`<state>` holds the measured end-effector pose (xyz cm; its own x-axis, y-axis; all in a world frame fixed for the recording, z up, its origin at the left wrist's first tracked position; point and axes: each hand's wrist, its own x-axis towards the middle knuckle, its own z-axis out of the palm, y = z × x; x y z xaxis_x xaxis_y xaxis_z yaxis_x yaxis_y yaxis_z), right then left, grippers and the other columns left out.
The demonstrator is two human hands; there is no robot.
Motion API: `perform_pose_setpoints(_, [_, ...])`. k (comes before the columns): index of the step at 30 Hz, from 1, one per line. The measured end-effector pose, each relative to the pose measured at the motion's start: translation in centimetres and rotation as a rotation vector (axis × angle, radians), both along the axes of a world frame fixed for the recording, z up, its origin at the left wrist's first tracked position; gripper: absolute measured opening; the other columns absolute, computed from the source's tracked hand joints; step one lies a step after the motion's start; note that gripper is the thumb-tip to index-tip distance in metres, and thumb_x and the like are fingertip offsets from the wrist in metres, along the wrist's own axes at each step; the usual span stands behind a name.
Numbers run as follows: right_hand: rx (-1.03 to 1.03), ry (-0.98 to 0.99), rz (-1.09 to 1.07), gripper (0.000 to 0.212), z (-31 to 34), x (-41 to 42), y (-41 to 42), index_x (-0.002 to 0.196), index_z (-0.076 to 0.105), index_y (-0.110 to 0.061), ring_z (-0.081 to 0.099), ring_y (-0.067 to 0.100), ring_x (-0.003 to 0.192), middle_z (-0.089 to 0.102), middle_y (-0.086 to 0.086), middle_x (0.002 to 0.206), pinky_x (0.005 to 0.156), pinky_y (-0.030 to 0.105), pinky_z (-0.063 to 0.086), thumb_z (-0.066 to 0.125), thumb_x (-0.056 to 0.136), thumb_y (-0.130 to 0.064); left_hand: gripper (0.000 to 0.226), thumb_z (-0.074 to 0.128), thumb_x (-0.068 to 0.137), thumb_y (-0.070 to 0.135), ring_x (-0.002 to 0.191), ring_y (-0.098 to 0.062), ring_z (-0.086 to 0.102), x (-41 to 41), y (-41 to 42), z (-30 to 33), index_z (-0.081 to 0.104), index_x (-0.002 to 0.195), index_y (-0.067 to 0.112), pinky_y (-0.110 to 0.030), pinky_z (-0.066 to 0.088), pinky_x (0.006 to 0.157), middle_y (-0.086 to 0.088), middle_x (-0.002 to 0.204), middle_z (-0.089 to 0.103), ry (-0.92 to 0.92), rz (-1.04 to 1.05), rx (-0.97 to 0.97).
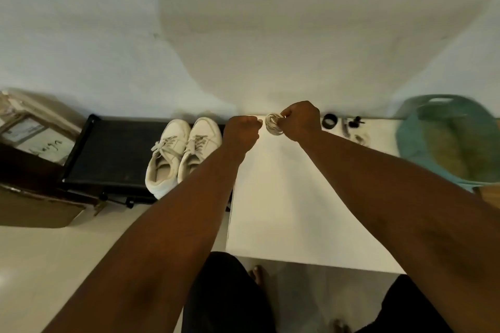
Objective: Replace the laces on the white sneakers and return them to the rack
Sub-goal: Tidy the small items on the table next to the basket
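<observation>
Above the far end of the white worktop (pixel 284 197), the right hand (pixel 299 119) pinches a soft, light lace coil (pixel 273 124), best held by its loops, while the left hand (pixel 240 131) curls beside it, and the 2 white sneakers (pixel 181 149) sit left of the worktop on the black rack (pixel 108 149).

Both bare arms reach straight out toward 12 o'clock, the forearms converging so the hands sit close together, just apart. The left hand (pixel 240 130) is at 11 o'clock of the view's centre, back up, fingers curled under into a loose fist; what it pinches, if anything, cannot be told. The right hand (pixel 299 119), at 1 o'clock, is knuckles up, its fingers curled round a coil (pixel 273 124) held between the two hands. Both wrists are nearly straight.
</observation>
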<state>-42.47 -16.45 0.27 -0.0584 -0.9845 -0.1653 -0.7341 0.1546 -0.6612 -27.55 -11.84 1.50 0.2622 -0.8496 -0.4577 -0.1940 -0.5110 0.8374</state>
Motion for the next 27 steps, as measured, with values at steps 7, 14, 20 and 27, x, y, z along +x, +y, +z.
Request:
perform_pose_setpoints(7, [-0.105, -0.01, -0.136, 0.012, 7.6, -12.3, 0.1, 0.092, 0.08, -0.021, 0.069, 0.014, 0.098, 0.076, -0.005, 0.101, 0.075, 0.017, 0.041, 0.076, 0.081, -0.022, 0.006, 0.074, 0.09, 0.008, 0.066, -0.021, 0.063, -10.9, -0.3, 5.8, 0.075, 0.087, 0.014, -0.036, 0.051, 0.071, -0.007, 0.086, 0.068, 0.157, -0.013, -0.16])
perform_pose_setpoints(14, [-0.119, 0.085, -0.317, 0.016, 8.8, -28.3, 1.5, 0.092, 0.08, -0.019, 0.069, 0.018, 0.103, 0.076, -0.002, 0.103, 0.082, 0.019, 0.043, 0.076, 0.082, -0.03, 0.005, 0.073, 0.092, 0.016, 0.066, -0.022, 0.059, -25.0, -0.8, 6.5, 0.073, 0.095, 0.012, -0.029, 0.047, 0.06, -0.004, 0.082, 0.064, 0.233, -0.192, -0.101])
perform_pose_setpoints(20, [0.063, 0.166, -0.382, 0.043, 4.3, -34.6, 2.0, 0.114, 0.073, -0.012, 0.069, 0.025, 0.103, 0.073, 0.005, 0.111, 0.085, 0.027, 0.047, 0.082, 0.082, -0.04, 0.006, 0.068, 0.097, 0.021, 0.079, -0.02, 0.062, -31.3, -0.5, 3.3, 0.072, 0.102, 0.021, -0.029, 0.053, 0.071, -0.001, 0.095, 0.067, 0.203, -0.319, -0.003])
perform_pose_setpoints(27, [0.317, 0.253, -0.283, 0.052, 0.1, -34.1, 1.0, 0.133, 0.053, -0.002, 0.057, 0.032, 0.117, 0.06, 0.014, 0.125, 0.099, 0.039, 0.048, 0.067, 0.095, -0.035, 0.028, 0.05, 0.102, 0.007, 0.087, -0.013, 0.061, -29.9, -1.1, -2.0, 0.07, 0.113, 0.024, -0.031, 0.052, 0.082, 0.004, 0.102, 0.066, 0.01, -0.431, -0.117])
